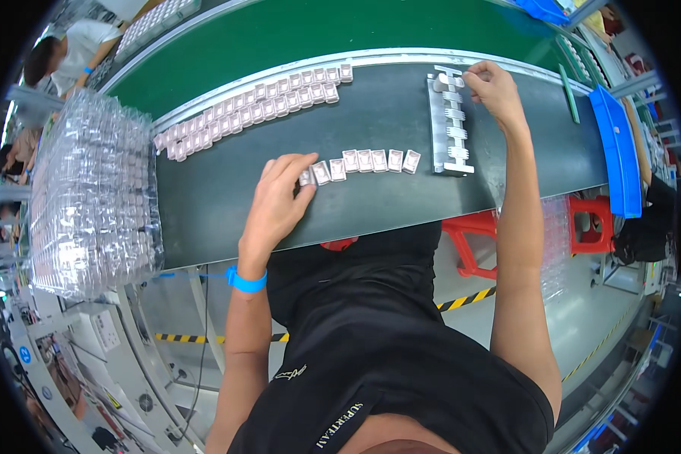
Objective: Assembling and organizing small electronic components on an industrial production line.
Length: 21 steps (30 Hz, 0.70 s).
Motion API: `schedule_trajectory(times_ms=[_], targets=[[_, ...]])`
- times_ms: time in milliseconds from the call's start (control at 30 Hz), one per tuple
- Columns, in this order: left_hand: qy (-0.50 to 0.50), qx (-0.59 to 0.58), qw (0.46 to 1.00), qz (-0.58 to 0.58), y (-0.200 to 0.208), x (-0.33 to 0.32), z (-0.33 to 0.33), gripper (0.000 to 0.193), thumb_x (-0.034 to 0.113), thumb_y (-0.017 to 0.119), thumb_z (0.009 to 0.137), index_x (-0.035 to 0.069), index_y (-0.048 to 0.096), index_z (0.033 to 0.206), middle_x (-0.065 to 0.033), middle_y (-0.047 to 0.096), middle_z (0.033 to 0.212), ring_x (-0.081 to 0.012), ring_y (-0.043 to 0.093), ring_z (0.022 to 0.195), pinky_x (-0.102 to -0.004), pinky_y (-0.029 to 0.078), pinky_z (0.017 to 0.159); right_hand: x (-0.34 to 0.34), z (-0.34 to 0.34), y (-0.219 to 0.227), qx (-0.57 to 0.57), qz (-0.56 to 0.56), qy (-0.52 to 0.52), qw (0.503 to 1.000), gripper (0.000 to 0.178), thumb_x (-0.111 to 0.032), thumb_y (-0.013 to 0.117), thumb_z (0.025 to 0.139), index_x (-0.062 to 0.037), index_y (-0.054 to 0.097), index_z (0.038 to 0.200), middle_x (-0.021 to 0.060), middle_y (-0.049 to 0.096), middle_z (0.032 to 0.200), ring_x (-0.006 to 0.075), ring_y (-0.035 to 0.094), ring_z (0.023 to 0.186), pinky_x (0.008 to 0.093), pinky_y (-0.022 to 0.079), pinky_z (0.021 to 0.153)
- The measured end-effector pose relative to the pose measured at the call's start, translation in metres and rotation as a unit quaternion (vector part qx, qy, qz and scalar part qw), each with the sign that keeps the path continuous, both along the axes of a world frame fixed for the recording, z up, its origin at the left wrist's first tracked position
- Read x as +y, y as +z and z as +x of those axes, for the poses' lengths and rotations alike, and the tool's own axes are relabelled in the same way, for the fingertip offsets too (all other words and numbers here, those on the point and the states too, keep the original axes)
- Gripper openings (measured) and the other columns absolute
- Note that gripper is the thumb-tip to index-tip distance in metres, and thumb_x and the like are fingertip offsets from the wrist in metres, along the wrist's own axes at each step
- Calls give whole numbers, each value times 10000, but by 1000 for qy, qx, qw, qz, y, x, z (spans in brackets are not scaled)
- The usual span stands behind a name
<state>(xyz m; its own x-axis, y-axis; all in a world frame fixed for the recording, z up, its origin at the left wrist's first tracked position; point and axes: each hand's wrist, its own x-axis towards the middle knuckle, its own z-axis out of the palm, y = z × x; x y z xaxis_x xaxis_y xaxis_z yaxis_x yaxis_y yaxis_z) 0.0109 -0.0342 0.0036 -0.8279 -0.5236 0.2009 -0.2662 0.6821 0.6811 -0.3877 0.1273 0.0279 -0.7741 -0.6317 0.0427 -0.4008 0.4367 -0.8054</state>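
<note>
My left hand (278, 195) is at the left end of a short curved row of small pale pinkish box-shaped parts (364, 160). Its thumb and index finger close on the end part (306, 176), which is partly covered by the fingers. To the right lies a long silver metal fixture (439, 129) with several slotted holders along it. My right hand (495, 92) pinches at the fixture's far end, beside a whitish piece (445, 82) seated there. Whatever may be between those fingertips is too small to make out.
Two long rows of similar pale parts (257, 106) run along the bench's far rail. Stacked clear plastic trays in wrap (94, 197) stand at the left. A blue bin (615, 151) sits at the right end, red stools (473, 240) below. Beyond lies a green conveyor (295, 29).
</note>
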Motion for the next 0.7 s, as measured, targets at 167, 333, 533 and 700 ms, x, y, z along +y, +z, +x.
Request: schedule_trajectory(times_ms=[167, 333, 533, 700], targets=[[-14, 1, 999, -35, -6, 2, -3, 452, 50, 761, 851, 63, 684, 1296, -128, 667, 1225, -295, 623, 1023, -373, 554, 758, -7, 8, -6, -61, 21, 77, 995, 284, -279, 760, 952, -65, 666, 1114, 27, 681, 860, 100, 612, 838, 267, 516, 714], [10, 36, 999, -3, -7, 5, 1, 487, 62, 779, 840, 58, 677, 1316, -113, 646, 1256, -263, 637, 1030, -360, 552, 751, -3, -1, 0, -26, 21, 87, 996, 253, -222, 757, 927, -14, 707, 1062, 75, 740, 916, 136, 681, 833, 295, 564, 709], [54, 96, 990, 87, -14, -3, 14, 465, 34, 748, 851, 30, 675, 1310, -127, 637, 1269, -233, 661, 998, -334, 561, 751, -8, 23, 26, 144, 1, 50, 988, 245, -166, 717, 909, 22, 707, 1065, 128, 750, 961, 183, 714, 855, 314, 564, 774], [118, 174, 975, 71, -23, 0, 17, 469, -6, 703, 832, 39, 687, 1299, -146, 645, 1249, -247, 659, 1017, -333, 556, 771, -57, 158, 23, 170, -82, 303, 934, 235, -94, 702, 927, -28, 699, 1153, 107, 719, 989, 175, 705, 834, 309, 562, 738]])
